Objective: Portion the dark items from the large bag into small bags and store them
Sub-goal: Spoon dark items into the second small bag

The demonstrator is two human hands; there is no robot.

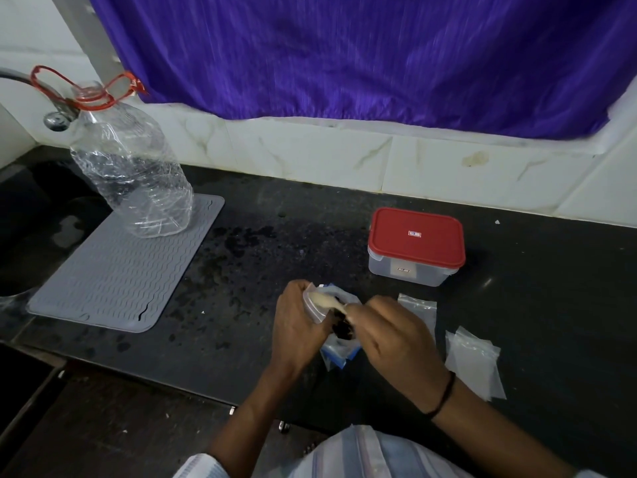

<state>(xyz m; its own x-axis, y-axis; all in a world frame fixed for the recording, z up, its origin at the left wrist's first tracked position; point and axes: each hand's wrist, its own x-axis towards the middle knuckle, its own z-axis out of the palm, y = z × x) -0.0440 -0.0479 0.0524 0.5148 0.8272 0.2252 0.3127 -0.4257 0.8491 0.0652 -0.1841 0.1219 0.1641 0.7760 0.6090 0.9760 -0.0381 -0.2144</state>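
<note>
Black stone counter (310, 215), wet patches near its middle. I see both hands working just in front of the near edge. My left hand (298, 326) grips the mouth of a clear bag (336, 350) with a blue strip, fingers curled round its top edge and holding it upright. My right hand (396, 336) pinches the handle of a pale spoon (325, 301), whose bowl points left over the bag opening. Dark items (343, 327) sit inside the bag, between the two hands; I cannot tell whether any lie on the spoon. Whether this is the large bag or a small one I cannot tell.

Empty small bags (474, 360) lie flat on the counter to the right of the right hand, another (418, 308) just behind it. A lidded box with a red lid (415, 236) stands behind the hands, closed. At far left a grey ribbed mat (120, 267) carries a crumpled clear bottle (131, 167). Purple curtain (344, 53) hangs above the tiled wall.
</note>
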